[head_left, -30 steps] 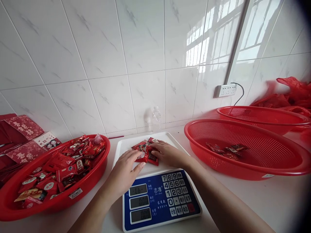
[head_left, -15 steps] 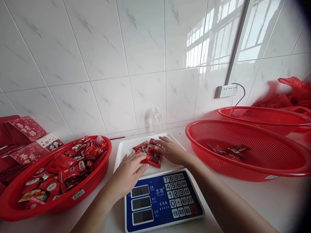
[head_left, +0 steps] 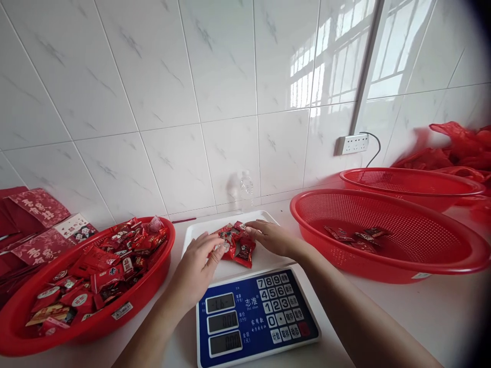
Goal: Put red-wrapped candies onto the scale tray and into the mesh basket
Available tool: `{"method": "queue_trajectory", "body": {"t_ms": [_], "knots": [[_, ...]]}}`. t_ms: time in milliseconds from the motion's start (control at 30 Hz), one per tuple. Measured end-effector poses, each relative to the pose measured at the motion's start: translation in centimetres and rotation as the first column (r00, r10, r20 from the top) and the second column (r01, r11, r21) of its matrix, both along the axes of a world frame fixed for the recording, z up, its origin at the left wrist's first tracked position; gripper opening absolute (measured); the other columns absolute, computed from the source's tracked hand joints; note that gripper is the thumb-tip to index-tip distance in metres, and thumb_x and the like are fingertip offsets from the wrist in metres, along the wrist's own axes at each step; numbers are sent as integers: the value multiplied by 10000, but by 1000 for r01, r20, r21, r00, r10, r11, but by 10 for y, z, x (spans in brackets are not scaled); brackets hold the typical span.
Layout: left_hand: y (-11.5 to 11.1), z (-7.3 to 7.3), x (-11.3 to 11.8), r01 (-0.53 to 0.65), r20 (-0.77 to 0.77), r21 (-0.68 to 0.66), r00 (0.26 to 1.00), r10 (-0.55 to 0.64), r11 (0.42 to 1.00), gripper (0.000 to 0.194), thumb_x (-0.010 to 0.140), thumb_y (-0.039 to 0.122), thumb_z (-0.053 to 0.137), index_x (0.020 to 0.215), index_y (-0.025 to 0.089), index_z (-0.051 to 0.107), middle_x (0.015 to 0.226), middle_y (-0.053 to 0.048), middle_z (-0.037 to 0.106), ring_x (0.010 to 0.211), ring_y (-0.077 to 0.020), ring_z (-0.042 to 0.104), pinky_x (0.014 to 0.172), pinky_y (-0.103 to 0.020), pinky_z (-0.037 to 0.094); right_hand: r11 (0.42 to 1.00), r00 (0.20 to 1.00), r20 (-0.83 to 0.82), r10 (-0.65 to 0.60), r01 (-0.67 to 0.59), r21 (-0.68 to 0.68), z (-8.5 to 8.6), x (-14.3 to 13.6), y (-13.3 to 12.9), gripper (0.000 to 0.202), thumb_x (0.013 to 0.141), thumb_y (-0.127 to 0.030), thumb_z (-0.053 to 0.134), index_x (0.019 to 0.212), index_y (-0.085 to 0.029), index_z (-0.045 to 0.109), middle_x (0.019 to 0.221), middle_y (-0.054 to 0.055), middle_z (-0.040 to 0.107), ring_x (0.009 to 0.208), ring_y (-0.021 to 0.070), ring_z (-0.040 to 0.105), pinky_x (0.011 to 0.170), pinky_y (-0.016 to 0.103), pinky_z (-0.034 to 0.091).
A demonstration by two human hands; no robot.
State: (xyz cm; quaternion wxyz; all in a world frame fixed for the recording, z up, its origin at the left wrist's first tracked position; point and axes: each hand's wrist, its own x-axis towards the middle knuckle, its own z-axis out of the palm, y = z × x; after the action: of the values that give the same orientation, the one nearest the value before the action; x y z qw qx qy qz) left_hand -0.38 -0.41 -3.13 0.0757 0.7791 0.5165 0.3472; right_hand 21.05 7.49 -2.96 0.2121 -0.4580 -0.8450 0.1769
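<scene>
A small heap of red wrapped snack packets lies on the white pan of a digital scale. My left hand is at the heap's left side, fingers bent over the packets and thumb apart. On the other side, my right hand reaches in with its fingertips at the packets' edge, fingers loosely extended. Both hands look open around the heap; my left fingertips are partly hidden. The scale's blue panel faces me, with three small displays and a keypad.
Left of the scale is a red basket full of similar packets, with printed red boxes beyond. To the right, a red perforated basket holds several packets; another basket stands behind. A clear bottle stands by the tiled wall.
My left hand has drawn its fingers in more over the packets' left side. My right hand has shifted slightly, fingers still at the heap. The view has moved a little.
</scene>
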Motion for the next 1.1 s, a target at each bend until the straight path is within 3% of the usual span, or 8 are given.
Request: {"method": "queue_trajectory", "body": {"t_ms": [167,300,433,600,667,867,1000,1100], "knots": [[-3,13,-7,-111,116,154,989,94,982,310,896,389,410,1024,208,627,1205,-69,606,1196,-211,493,1027,-399,372,989,993,-32,-114,116,96,11,5,-15,525,905,-511,340,1312,-212,483,1324,112,514,1306,282,334,1015,441,317],[-10,23,-10,-136,150,215,983,105,967,283,876,392,435,980,210,626,1086,-55,664,1072,-211,580,953,-368,433,976,995,-55,-78,88,197,22,11,-33,490,891,-493,408,1315,-254,469,1329,100,510,1262,253,405,1001,434,352],[-18,32,-10,-209,147,192,972,183,959,304,849,443,453,944,223,641,957,-27,704,915,-203,638,833,-313,489,958,992,31,-120,107,267,29,23,-49,465,886,-405,462,1311,-216,475,1323,105,515,1235,241,434,1008,418,355],[-25,39,-8,-207,143,173,973,184,963,337,822,509,462,929,246,643,915,-10,715,840,-206,655,738,-288,506,897,892,217,-396,326,297,13,58,-54,484,883,-347,470,1338,-186,443,1409,135,411,1316,306,312,1019,487,309],[-27,40,-8,-187,140,180,977,163,966,334,815,521,467,914,253,640,898,-9,716,817,-210,658,737,-297,508,868,829,281,-483,413,275,2,76,-57,486,899,-337,426,1359,-179,415,1412,152,402,1293,323,351,980,483,347],[-30,40,-8,-146,129,191,984,123,971,315,808,517,478,897,260,638,908,-5,716,855,-226,659,744,-306,513,846,745,401,-533,464,263,-15,121,-82,530,894,-160,300,1407,-291,329,1189,106,620,1013,267,611,719,362,478],[-30,40,-7,-138,136,195,984,113,971,298,815,494,484,893,253,641,890,-4,716,816,-207,660,762,-294,512,846,714,458,-530,482,227,-9,133,-106,552,875,-128,297,1403,-280,347,1158,115,636,929,278,640,652,355,475],[-31,40,-6,-132,139,200,985,106,971,288,817,474,489,903,246,643,930,-6,713,792,-192,656,768,-282,512,823,634,546,-547,525,216,-5,136,-117,625,832,-44,295,1431,-223,295,1050,156,667,883,297,647,658,377,468]]}}
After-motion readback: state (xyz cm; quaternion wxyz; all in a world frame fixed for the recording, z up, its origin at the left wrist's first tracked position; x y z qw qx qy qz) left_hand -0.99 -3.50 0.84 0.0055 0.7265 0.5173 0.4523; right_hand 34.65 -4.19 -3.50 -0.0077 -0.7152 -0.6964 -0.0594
